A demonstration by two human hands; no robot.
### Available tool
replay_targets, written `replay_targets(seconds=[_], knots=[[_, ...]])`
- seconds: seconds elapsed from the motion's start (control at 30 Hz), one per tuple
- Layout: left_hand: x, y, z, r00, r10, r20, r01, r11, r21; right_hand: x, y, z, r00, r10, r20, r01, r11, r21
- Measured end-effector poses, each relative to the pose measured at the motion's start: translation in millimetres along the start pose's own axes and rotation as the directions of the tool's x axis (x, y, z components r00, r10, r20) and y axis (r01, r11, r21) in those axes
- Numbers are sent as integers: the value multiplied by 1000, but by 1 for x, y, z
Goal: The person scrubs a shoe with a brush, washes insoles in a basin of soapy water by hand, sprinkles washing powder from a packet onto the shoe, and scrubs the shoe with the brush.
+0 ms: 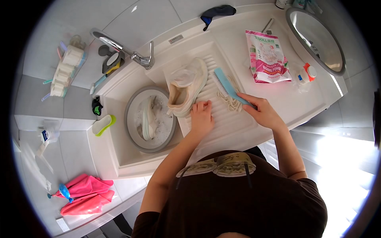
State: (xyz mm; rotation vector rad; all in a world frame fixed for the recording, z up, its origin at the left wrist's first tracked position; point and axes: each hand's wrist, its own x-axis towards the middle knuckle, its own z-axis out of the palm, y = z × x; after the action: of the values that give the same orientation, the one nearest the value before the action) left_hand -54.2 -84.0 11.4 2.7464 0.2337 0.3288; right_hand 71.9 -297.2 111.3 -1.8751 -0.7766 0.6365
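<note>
My right hand (262,112) grips the dark handle end of a light-blue scrubbing brush (225,82), whose head points up and left over the ribbed washboard (216,131). Beneath the brush lies a loose bundle of off-white shoelaces (230,101). A white shoe (194,85) without laces rests on the washboard, its opening toward me. My left hand (202,118) has its fingers curled against the shoe's right edge near the heel. Another white shoe (149,121) lies on its side in cloudy water inside a grey-rimmed basin (130,133), left of the washboard.
A faucet (143,59) overhangs the sink. At the right are a pink washing powder bag (269,57), an orange-capped bottle (306,74) and a round basin (291,37). A green-edged brush (104,125) sits on the left rim; pink gloves (89,194) lie lower left.
</note>
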Motion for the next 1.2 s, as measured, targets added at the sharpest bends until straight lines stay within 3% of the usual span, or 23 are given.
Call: replay_targets(seconds=[0.3, 0.37, 0.5, 0.57, 0.6, 0.63, 0.67, 0.7, 0.77, 0.8, 0.87, 0.9, 0.93, 0.97, 1.0, 1.03, 1.07, 1.13, 1.2], knots=[[2, 2, 3, 997, -81, 7, 82, 993, -86, 1, 1, 1, 1000, 13, -3, -13, 1000, 2], [6, -5, 7, 999, -26, -31, 21, 985, -174, 3, 3, 3, 1000, 0, 2, 0, 1000, 10], [17, -16, 12, 997, -72, 26, 77, 964, -256, 4, 3, 6, 1000, -17, -7, 17, 1000, 24], [21, -28, 18, 977, -144, 156, 205, 833, -514, 4, 3, 4, 1000, -7, -7, 7, 1000, 22], [22, -29, 12, 978, -140, 153, 200, 834, -514, 4, 3, 4, 1000, 3, -7, -3, 1000, 22], [24, -26, 0, 911, -237, 337, 412, 521, -748, 3, 4, 3, 1000, 2, -10, -2, 1000, 21], [24, -23, -12, 811, -241, 532, 568, 111, -815, 2, 6, 3, 1000, -22, -20, 23, 999, 27], [24, -17, -28, 813, -240, 531, 566, 114, -816, 2, 8, 2, 998, -47, -29, 48, 998, 32], [21, -7, -65, 777, -180, 603, 573, -194, -796, -1, 7, -1, 999, -30, -34, 32, 999, 39], [22, -9, -81, 776, -189, 602, 572, -191, -798, -2, 7, -1, 999, -11, -36, 13, 999, 46], [20, -21, -110, 905, -214, 367, 382, 32, -923, -3, 3, -1, 999, 21, -26, -20, 998, 59], [20, -38, -116, 947, -236, 219, 296, 366, -882, -2, 3, -1, 998, 59, -26, -57, 996, 65], [22, -53, -123, 976, -204, 73, 192, 658, -729, -2, 3, 0, 998, 57, -22, -55, 996, 67], [24, -67, -132, 976, -207, 73, 194, 658, -728, -1, 4, 1, 999, 43, -19, -42, 997, 57], [28, -76, -143, 999, -37, -3, 34, 945, -324, -1, 4, 2, 999, 29, -18, -28, 999, 46], [32, -83, -150, 989, 149, 11, -148, 976, 162, -1, 5, 3, 999, 27, -17, -26, 999, 46], [35, -91, -152, 989, 147, 10, -147, 976, 163, -1, 6, 5, 1000, 15, -12, -14, 999, 44], [41, -99, -152, 944, 302, 133, -330, 884, 332, 1, 5, 6, 1000, -1, -12, 2, 999, 43], [45, -101, -151, 929, 341, 141, -369, 856, 363, 1, 2, 6, 1000, 6, -4, -6, 999, 47]])
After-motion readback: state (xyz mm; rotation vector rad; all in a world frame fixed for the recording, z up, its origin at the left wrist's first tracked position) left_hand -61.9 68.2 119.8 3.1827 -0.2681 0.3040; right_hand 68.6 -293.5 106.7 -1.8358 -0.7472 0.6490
